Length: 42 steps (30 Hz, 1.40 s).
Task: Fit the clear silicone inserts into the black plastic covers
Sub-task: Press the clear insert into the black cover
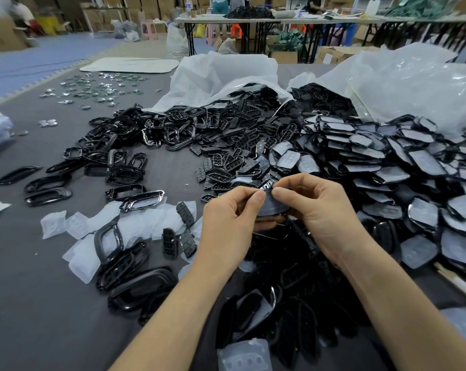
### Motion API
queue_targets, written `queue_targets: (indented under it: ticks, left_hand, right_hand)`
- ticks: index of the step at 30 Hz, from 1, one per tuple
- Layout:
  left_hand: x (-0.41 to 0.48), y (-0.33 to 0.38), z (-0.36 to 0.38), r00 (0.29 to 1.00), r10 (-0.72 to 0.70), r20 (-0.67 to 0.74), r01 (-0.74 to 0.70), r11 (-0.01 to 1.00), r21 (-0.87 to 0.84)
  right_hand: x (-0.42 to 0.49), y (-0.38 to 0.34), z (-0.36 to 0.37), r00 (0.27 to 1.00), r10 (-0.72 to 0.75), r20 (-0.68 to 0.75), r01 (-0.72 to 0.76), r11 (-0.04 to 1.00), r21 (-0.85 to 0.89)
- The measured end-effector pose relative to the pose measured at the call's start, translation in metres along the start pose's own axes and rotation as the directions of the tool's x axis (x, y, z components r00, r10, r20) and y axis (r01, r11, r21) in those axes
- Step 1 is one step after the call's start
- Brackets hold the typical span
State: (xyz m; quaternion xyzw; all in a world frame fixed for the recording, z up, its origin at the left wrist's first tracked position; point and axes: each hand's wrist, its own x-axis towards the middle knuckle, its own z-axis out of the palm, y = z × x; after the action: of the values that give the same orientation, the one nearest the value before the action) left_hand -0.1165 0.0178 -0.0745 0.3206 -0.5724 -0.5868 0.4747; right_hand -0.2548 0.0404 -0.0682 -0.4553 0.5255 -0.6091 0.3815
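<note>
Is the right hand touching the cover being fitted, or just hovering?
Touching. The head view shows the right hand pinching the cover at its top edge; the left hand pinches it too.

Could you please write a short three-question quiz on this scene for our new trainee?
1. True or false: the left hand and the right hand both pinch the same black cover.
2. Multiple choice: the big pile of covers with inserts lies A) right of the hands, B) left of the hands, C) on the floor.
3. Fill in: the loose clear inserts lie on the grey table to the ___ of the left hand.
Key: 1 true; 2 A; 3 left.
</note>
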Motion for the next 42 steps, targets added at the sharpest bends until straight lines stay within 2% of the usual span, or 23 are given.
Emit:
queue_targets:
  ticks: [8,13,18,24,28,31,33,35,36,38,40,42]
  left_hand:
    - [-0.001,0.003,0.002,0.999,-0.009,0.041,0.014,0.992,-0.127]
    - [-0.001,0.001,0.002,1.000,0.020,0.017,-0.019,0.997,-0.069]
    - [0.001,0.000,0.004,1.000,-0.008,-0.003,0.008,0.998,-0.063]
    - [0.002,-0.001,0.001,0.998,0.012,-0.056,-0.014,0.999,-0.031]
    - [0.002,-0.005,-0.003,0.991,0.092,-0.099,-0.078,0.988,0.134]
    - [0.002,-0.007,-0.008,0.975,0.213,-0.065,-0.167,0.893,0.417]
    - [0.003,-0.007,-0.009,0.969,0.247,-0.019,-0.203,0.836,0.510]
    - [0.004,-0.007,-0.009,0.961,0.275,0.009,-0.231,0.790,0.567]
    - [0.004,-0.006,-0.010,0.956,0.294,0.019,-0.247,0.763,0.597]
    - [0.004,-0.004,-0.014,0.944,0.325,0.053,-0.284,0.722,0.631]
    - [0.003,-0.001,-0.017,0.953,0.289,0.092,-0.289,0.772,0.567]
    - [0.004,0.002,-0.018,0.968,0.204,0.146,-0.249,0.848,0.468]
  right_hand:
    - [0.000,-0.002,0.001,0.999,-0.032,-0.042,0.033,0.999,0.019]
    - [-0.001,-0.002,0.001,0.998,-0.053,-0.038,0.053,0.999,-0.001]
    - [0.000,-0.002,0.000,0.993,-0.082,-0.080,0.078,0.996,-0.052]
    - [0.000,-0.002,-0.001,0.996,-0.044,-0.079,0.036,0.995,-0.096]
    - [0.000,-0.002,-0.003,0.999,0.039,-0.026,-0.043,0.988,-0.151]
    - [0.001,-0.004,-0.005,0.999,0.040,0.018,-0.032,0.947,-0.321]
    - [0.000,-0.004,-0.005,1.000,0.010,0.025,0.002,0.896,-0.445]
    - [0.000,-0.006,-0.006,1.000,-0.003,0.018,0.011,0.868,-0.497]
    - [-0.001,-0.006,-0.006,1.000,0.001,0.014,0.006,0.874,-0.487]
    - [-0.002,-0.009,-0.007,0.998,0.061,0.000,-0.058,0.937,-0.344]
    - [-0.001,-0.012,-0.009,0.985,0.170,-0.009,-0.169,0.978,-0.118]
    - [0.000,-0.015,-0.013,0.957,0.289,0.019,-0.289,0.955,0.063]
